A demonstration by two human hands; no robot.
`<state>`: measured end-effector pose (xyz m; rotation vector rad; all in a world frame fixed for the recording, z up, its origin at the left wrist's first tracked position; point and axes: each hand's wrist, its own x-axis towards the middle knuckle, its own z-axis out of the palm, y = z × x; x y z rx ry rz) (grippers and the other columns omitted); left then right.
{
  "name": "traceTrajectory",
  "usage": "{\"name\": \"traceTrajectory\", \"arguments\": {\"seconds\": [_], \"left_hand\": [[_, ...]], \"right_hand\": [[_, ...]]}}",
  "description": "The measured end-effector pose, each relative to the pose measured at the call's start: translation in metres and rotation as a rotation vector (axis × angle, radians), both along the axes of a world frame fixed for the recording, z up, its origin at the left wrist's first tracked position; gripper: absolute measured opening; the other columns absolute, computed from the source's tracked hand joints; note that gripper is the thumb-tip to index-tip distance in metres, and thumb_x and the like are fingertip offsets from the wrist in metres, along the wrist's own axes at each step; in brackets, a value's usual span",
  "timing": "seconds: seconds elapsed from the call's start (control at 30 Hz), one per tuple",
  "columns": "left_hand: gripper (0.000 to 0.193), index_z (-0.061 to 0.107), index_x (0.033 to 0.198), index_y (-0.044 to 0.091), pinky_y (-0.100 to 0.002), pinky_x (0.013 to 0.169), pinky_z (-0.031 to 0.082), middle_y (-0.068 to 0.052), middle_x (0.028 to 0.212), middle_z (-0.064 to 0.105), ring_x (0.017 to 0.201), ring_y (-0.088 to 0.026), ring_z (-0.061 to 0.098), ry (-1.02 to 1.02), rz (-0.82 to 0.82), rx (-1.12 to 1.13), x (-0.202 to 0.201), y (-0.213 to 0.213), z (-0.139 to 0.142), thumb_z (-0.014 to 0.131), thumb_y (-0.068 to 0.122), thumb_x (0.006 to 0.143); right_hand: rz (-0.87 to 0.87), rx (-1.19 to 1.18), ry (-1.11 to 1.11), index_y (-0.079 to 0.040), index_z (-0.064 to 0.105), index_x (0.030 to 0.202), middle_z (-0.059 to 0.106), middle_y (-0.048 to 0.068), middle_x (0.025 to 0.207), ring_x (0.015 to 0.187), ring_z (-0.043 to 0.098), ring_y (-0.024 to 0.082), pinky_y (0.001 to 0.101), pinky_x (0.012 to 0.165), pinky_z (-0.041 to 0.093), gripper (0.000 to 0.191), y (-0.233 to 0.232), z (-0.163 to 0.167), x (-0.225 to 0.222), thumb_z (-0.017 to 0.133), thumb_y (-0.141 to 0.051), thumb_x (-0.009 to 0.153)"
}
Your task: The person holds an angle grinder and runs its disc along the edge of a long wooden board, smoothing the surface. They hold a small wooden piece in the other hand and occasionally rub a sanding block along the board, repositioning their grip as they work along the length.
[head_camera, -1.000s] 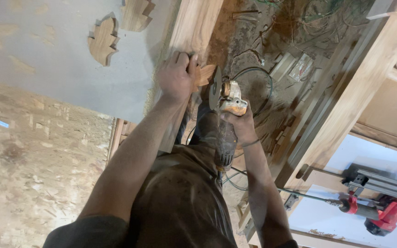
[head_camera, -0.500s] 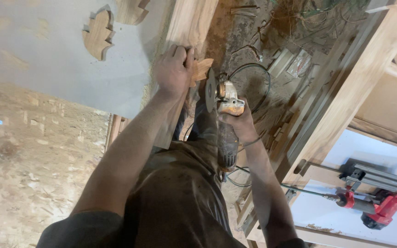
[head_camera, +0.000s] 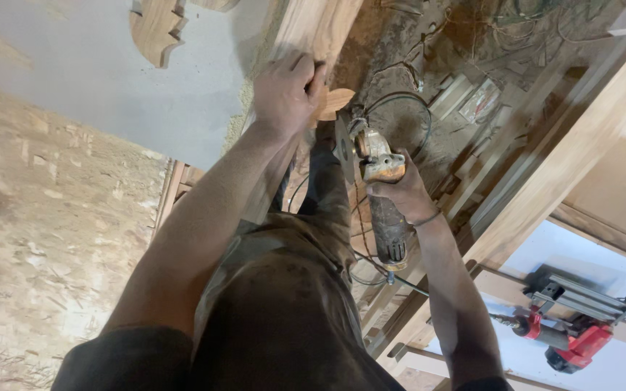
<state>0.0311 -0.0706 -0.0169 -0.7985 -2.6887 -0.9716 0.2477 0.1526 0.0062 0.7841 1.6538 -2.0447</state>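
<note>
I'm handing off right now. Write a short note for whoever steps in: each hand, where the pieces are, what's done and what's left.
Left hand: closed on a small carved wooden piece, pressed against the edge of a long wooden plank.
Right hand: gripping the angle grinder, disc right beside the piece; contact unclear.
Elsewhere: another carved cutout lies on the grey tabletop; red power tool lower right.
Done: piece already cut to shape.
Left: edge finishing apparently underway; extent can't be judged.
</note>
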Motion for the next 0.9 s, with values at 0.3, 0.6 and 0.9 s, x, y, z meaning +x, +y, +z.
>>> {"name": "traceTrajectory", "arguments": {"seconds": [0.3, 0.6, 0.9], "left_hand": [[0.019, 0.062, 0.089, 0.009, -0.037, 0.061, 0.053, -0.005, 0.082, 0.067, 0.064, -0.021, 0.065, 0.030, -0.018, 0.028, 0.000, -0.006, 0.007, 0.076, 0.021, 0.094], [0.021, 0.061, 0.087, 0.008, -0.039, 0.057, 0.052, -0.007, 0.078, 0.064, 0.063, -0.022, 0.065, -0.041, -0.031, 0.014, -0.005, -0.002, 0.020, 0.075, 0.020, 0.097], [0.022, 0.059, 0.084, 0.010, -0.039, 0.063, 0.053, -0.004, 0.081, 0.066, 0.070, -0.023, 0.067, 0.054, -0.019, 0.026, -0.003, -0.005, 0.013, 0.074, 0.020, 0.096]], "right_hand": [[0.098, 0.022, -0.053, -0.002, 0.044, 0.140, 0.065, 0.004, 0.109, 0.099, 0.064, 0.014, 0.0311, 0.089, 0.055, 0.085, 0.017, 0.009, -0.023, 0.084, 0.000, 0.065], [0.103, 0.026, -0.107, -0.003, 0.046, 0.139, 0.066, 0.004, 0.108, 0.097, 0.065, 0.015, 0.0320, 0.087, 0.056, 0.084, 0.018, 0.015, -0.033, 0.082, 0.002, 0.064], [0.151, 0.038, -0.010, 0.003, 0.050, 0.131, 0.065, 0.007, 0.108, 0.096, 0.065, 0.018, 0.0340, 0.087, 0.058, 0.071, 0.014, 0.008, -0.030, 0.085, 0.004, 0.069]]}}
